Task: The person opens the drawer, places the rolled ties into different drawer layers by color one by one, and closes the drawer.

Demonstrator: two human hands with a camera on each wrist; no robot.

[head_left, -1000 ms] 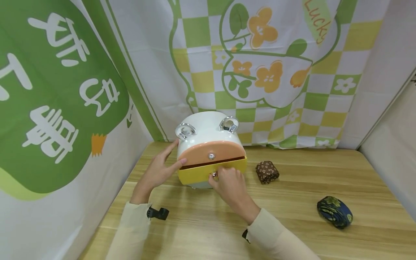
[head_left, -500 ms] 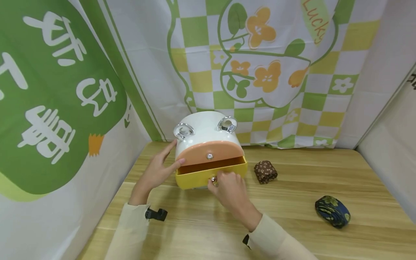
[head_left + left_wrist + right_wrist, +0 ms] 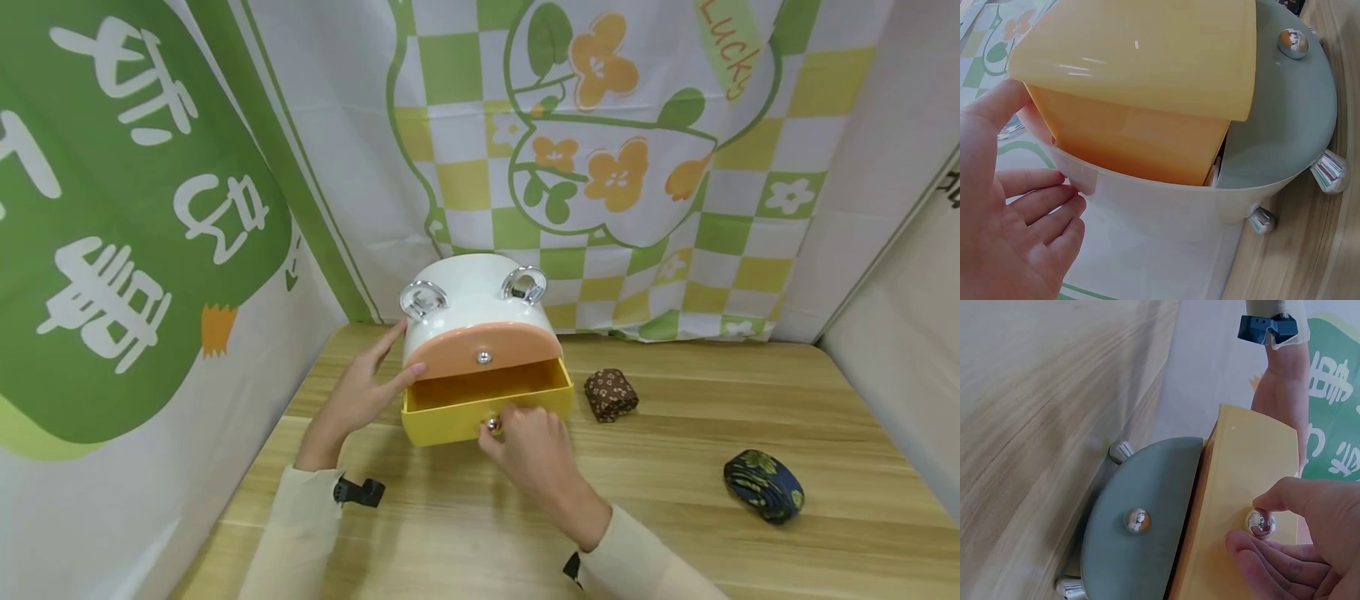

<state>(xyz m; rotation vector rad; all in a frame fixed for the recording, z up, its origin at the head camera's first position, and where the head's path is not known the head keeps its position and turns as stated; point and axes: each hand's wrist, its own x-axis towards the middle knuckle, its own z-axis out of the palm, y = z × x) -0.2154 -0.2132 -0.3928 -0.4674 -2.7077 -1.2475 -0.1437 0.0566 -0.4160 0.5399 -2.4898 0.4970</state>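
Observation:
A small rounded white drawer cabinet (image 3: 474,287) has an orange top drawer (image 3: 457,350), a pulled-out yellow drawer (image 3: 450,423) and a grey-green bottom drawer (image 3: 1141,487). My right hand (image 3: 534,454) pinches the yellow drawer's shiny knob (image 3: 1260,523) between thumb and fingers. My left hand (image 3: 356,400) rests on the cabinet's left side, thumb at the orange front's edge and fingers extended along the white wall, as the left wrist view shows. Inside the yellow drawer, the visible part holds nothing. A rolled brown flowered necktie (image 3: 611,394) lies right of the cabinet.
A rolled dark blue necktie (image 3: 763,486) with a yellow-green pattern lies farther right on the wooden table (image 3: 675,533). Two shiny ring handles (image 3: 524,285) stand up from the cabinet top. Printed cloth (image 3: 600,267) hangs behind, and a green-and-white sheet (image 3: 150,250) at the left.
My right hand has drawn the yellow drawer outward toward me, from a narrow slit to a wide opening. The left hand stays against the cabinet's side.

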